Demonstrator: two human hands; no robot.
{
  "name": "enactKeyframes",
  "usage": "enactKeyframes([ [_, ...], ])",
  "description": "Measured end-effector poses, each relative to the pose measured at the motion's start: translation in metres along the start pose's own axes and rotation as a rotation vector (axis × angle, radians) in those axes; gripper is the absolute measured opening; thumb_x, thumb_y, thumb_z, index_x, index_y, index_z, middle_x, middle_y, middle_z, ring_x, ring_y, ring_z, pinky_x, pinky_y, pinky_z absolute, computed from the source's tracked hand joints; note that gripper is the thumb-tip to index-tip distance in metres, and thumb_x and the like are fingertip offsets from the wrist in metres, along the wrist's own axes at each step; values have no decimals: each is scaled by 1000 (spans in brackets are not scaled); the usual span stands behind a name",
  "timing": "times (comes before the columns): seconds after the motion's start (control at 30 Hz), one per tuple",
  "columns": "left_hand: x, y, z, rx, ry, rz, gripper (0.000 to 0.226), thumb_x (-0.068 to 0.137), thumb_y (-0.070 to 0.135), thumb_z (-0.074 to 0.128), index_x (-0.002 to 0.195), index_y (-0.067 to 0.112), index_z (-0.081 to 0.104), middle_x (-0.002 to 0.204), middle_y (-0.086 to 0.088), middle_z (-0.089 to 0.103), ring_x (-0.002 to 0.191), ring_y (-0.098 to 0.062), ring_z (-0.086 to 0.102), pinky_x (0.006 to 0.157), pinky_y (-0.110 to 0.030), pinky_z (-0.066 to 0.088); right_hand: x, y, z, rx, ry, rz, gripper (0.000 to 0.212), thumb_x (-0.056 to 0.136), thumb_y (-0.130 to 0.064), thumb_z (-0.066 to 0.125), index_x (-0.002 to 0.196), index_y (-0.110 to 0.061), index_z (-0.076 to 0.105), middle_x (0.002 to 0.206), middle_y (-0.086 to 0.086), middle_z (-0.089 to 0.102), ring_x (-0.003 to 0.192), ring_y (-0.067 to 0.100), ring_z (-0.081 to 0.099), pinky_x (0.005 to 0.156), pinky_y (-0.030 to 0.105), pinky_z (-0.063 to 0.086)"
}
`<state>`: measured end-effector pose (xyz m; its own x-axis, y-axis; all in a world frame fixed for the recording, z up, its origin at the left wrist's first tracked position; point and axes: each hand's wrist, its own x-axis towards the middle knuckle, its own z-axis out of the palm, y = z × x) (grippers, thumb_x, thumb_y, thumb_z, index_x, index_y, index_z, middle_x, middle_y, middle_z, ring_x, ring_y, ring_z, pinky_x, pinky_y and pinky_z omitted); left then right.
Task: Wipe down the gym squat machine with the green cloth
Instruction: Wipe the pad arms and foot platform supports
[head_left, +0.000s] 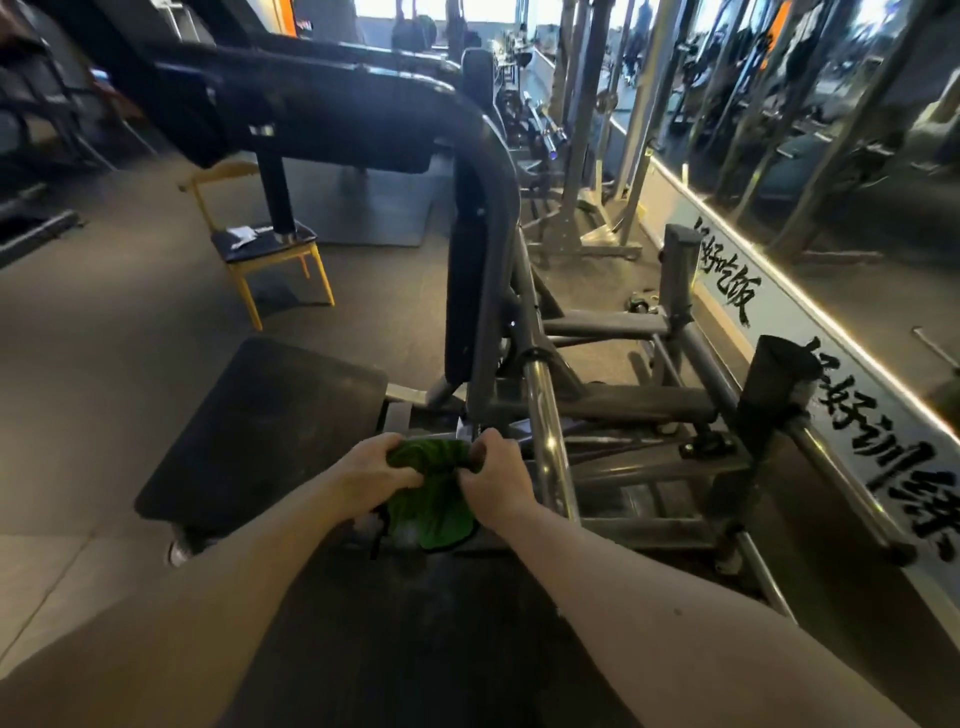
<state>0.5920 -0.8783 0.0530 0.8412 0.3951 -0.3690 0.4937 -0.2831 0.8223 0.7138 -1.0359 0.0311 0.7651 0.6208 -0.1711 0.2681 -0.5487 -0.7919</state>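
The green cloth (434, 499) hangs bunched between my two hands, low in the middle of the view. My left hand (374, 467) grips its top left part and my right hand (493, 475) grips its top right part. Just beyond them stands the squat machine (478, 270), a dark frame with a tall black back pad, a curved upper arm and a chrome bar (550, 426) running down to the right of my right hand. Its black foot platform (270, 431) lies flat to the left of my hands.
A yellow-legged chair (270, 249) with a dark seat stands behind the platform. A mirrored wall with a lettered white strip (810, 374) runs along the right. Grey racks and barbells (587, 156) fill the back right. Dark rubber floor (78, 338) stretches to the left.
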Motion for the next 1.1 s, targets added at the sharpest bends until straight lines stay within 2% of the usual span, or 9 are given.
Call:
enactKeyframes([
  [0.2,5,46,37,72,-4,175,32,93,12,69,116,32,61,112,1,67,103,-12,68,91,-37,60,-6,7,-48,207,27,-66,12,97,-21,63,105,-25,72,94,-10,69,93,9,66,83,27,58],
  [0.3,29,64,42,115,-60,237,34,93,18,69,121,37,61,112,6,68,105,-6,67,93,-35,59,5,4,-72,422,-6,32,12,100,-28,60,97,-27,72,94,-3,74,91,11,70,83,30,59],
  [0.4,53,77,39,130,-93,270,34,94,19,67,121,40,61,113,9,69,105,-4,67,95,-33,58,21,12,-84,585,-10,166,11,97,-33,66,104,-25,71,103,2,75,101,19,71,94,40,58],
  [0.5,70,88,38,172,-96,330,36,97,12,63,116,42,59,109,9,67,101,-1,66,93,-28,57,31,14,-87,702,22,234,25,91,-35,73,112,-21,71,105,4,77,102,23,72,97,46,57],
  [0.6,88,95,35,188,-131,433,30,97,8,63,113,34,66,105,9,68,98,1,66,89,-22,57,35,7,-91,846,53,276,27,91,-27,74,115,-16,70,107,8,77,102,27,73,94,47,58],
  [0.73,114,94,38,195,-200,509,24,93,6,70,112,20,74,113,6,62,105,-12,65,95,-27,56,37,1,-93,930,215,309,17,93,-16,71,110,-13,70,106,12,75,101,31,72,92,49,59],
  [0.87,139,92,48,74,-206,460,20,93,23,73,111,32,71,100,9,68,96,-9,68,91,-31,57,38,2,-106,760,443,246,6,96,-15,68,99,-18,72,99,8,75,97,25,72,90,43,60],
  [0.97,152,81,63,2,-213,368,8,95,35,71,103,35,72,90,6,73,87,-15,70,88,-38,59,35,13,-118,439,549,166,13,97,-17,66,109,-16,72,103,2,71,100,18,68,93,36,57],
  [1.1,165,70,90,162,-142,393,12,97,14,65,97,25,64,93,6,65,91,-15,63,79,-22,46,29,37,-109,40,422,170,25,96,-21,67,120,-14,68,116,-2,59,108,14,58,97,32,49],
])
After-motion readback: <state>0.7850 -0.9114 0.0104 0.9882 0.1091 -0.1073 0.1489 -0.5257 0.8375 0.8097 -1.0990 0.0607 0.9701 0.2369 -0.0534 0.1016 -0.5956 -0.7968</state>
